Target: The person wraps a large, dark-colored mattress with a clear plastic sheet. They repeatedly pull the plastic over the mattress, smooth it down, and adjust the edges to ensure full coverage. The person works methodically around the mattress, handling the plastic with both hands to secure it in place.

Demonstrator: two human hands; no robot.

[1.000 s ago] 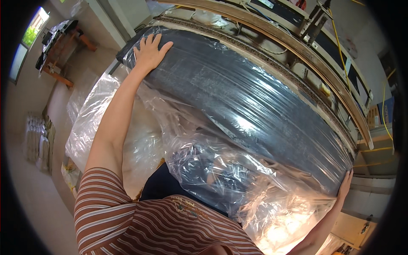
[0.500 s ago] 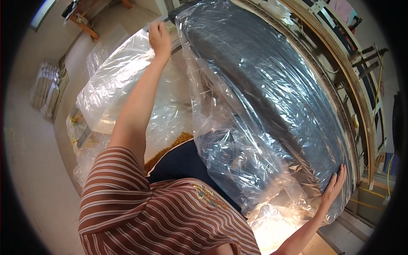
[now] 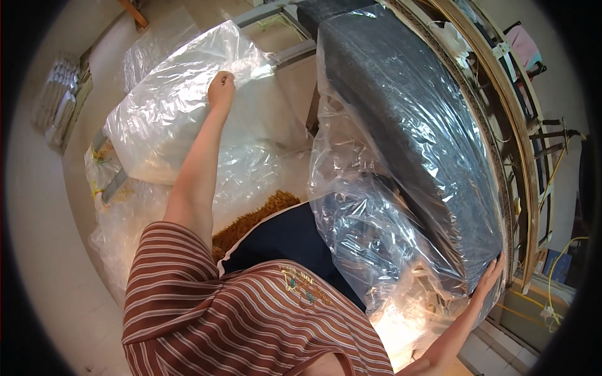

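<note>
A long dark grey padded piece (image 3: 376,81), curved by the lens, lies on my right under clear plastic film (image 3: 351,232). The loose near part of the film hangs in crumpled folds toward my body. My left hand (image 3: 221,93) is closed in a fist at the end of my outstretched arm, gripping a clear plastic sheet (image 3: 169,106) that spreads out on the left; the pinched bit is hidden by the fingers. Far to the right, my right hand (image 3: 489,276) lies with stretched fingers against the film-covered edge of the padded piece.
A wooden frame (image 3: 523,138) runs along the far right side. Yellow cords (image 3: 552,282) hang near it. Brown shaggy material (image 3: 263,213) sits beside my dark blue garment (image 3: 276,241). Wrapped bundles (image 3: 59,94) stand on the left floor. Bright light glows low at centre right.
My left hand has drawn back toward me, and the clear sheet on the left has spread past it. My right hand stays at the padded piece's edge. The whole view has shifted somewhat.
</note>
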